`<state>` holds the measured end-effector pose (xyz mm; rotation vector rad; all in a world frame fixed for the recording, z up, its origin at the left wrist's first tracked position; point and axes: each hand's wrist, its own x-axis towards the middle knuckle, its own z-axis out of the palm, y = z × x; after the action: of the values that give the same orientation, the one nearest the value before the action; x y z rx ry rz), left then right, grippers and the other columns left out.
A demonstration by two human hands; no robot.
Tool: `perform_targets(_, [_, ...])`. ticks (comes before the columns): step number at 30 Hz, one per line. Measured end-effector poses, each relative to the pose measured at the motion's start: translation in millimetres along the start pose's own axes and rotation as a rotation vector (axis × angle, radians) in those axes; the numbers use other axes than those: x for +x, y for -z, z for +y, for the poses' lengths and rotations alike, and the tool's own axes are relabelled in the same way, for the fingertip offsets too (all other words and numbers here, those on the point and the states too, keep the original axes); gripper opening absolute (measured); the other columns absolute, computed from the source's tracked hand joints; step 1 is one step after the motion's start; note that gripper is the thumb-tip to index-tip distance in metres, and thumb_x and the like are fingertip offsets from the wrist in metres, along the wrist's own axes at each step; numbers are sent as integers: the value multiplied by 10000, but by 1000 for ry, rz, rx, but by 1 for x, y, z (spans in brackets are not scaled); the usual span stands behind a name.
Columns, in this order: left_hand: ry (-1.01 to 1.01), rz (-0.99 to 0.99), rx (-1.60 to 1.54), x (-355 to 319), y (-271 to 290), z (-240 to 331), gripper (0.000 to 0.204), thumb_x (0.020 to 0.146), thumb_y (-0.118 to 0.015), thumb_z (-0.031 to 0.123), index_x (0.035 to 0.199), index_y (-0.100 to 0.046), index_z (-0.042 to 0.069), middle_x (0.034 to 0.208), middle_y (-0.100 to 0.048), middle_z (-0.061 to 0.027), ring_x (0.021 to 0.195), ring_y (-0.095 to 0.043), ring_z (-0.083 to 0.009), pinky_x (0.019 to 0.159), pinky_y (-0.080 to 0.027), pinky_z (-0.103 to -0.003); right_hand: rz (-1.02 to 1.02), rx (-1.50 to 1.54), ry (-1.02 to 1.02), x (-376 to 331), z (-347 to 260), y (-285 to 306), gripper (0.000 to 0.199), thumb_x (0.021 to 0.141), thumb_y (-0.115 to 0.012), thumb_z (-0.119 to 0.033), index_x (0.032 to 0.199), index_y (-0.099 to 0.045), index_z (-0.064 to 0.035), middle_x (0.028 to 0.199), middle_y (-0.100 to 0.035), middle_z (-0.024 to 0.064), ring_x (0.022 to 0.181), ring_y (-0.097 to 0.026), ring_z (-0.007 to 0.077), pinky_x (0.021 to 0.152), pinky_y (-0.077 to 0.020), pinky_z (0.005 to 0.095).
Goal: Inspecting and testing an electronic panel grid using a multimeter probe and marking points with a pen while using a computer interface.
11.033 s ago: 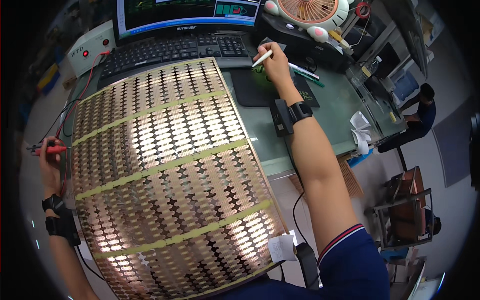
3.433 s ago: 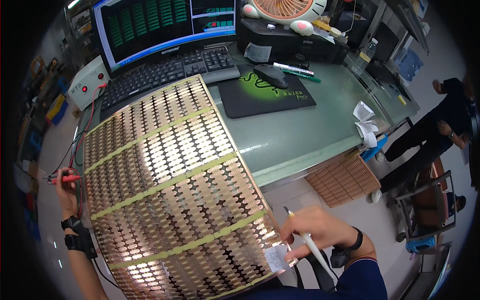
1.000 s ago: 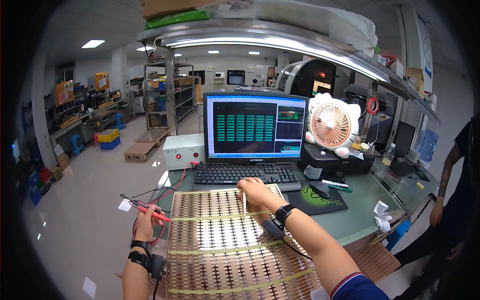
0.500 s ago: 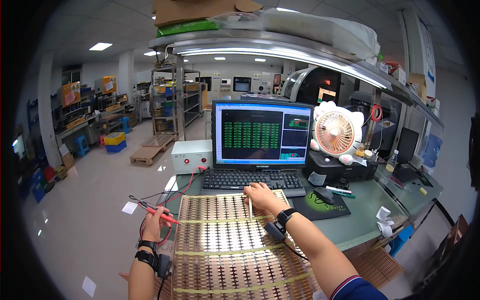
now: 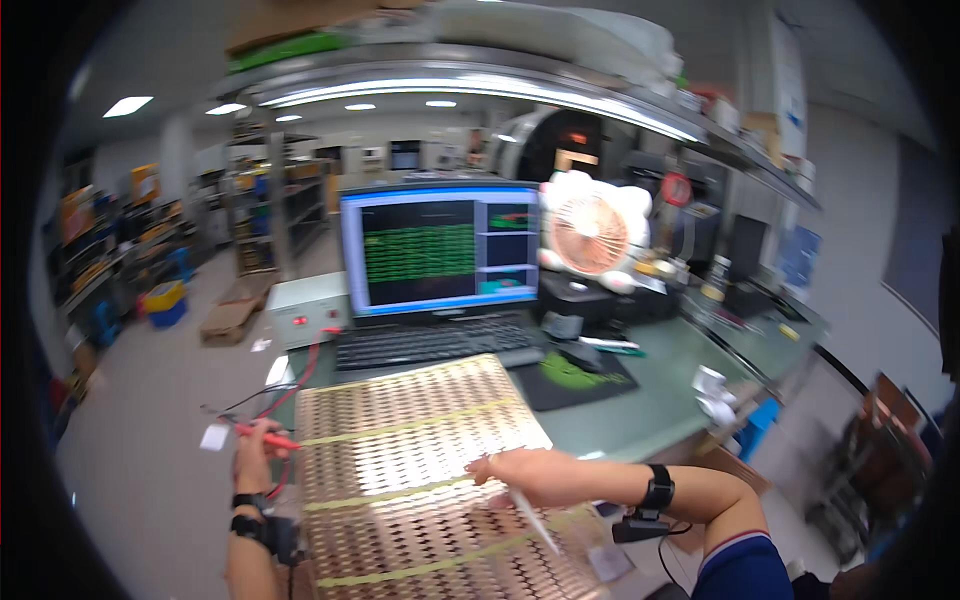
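Head view looks across a green counter (image 5: 650,400), its far side crowded. Largest on it is the panel (image 5: 420,470), a copper-coloured sheet of patterned cut-outs crossed by pale tape strips, reaching from the keyboard (image 5: 430,345) toward the person. Behind the keyboard stands a monitor (image 5: 440,250) lit with green rows, a grey box (image 5: 305,310) at its left and a pink fan (image 5: 590,232) at its right. A dark mat (image 5: 575,378) lies right of the keyboard.

The right hand (image 5: 530,475) rests on the panel's right half, its grip clenched round a white pen (image 5: 530,515) that slants down toward the near edge; a black band sits on that wrist. The left hand (image 5: 255,460) is at the panel's left edge, gripping a red probe (image 5: 265,437) whose red and black leads run up toward the grey box.
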<state>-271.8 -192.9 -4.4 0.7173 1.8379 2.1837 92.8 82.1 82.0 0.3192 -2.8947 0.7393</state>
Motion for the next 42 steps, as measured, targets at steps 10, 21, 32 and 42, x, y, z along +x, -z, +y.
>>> perform_targets(10, [-35,-20,-55,9,-3,1,277,924,-540,347,870,-553,75,727,-549,-27,590,-542,-104,534,-431,-217,69,-138,77,-141,-47,-76,523,865,-595,-366,1201,-440,3,1418,-370,204,1329,-342,346,1067,-319,436])
perform_targets(21, [-28,39,-70,9,-1,-9,293,937,-531,361,877,-550,75,726,-552,-38,579,-530,-95,497,-426,-214,129,-259,44,-166,-42,-105,537,859,-575,-324,1265,-397,-20,1479,-292,176,1375,-283,317,1117,-244,471])
perform_targets(32, [-20,25,-102,2,6,2,228,878,-591,316,873,-570,89,747,-570,-30,589,-520,-89,511,-430,-216,263,-550,-106,-153,-58,-118,404,883,-481,-203,1273,-456,-96,1426,-424,102,1324,-402,210,1087,-251,536])
perform_targets(42, [7,37,-332,-4,18,9,244,934,-547,316,946,-594,77,822,-611,-44,693,-588,-103,543,-474,-207,345,-569,-106,-165,-75,-117,469,805,-607,-283,1247,-525,-147,1356,-500,78,1254,-480,213,993,-295,652])
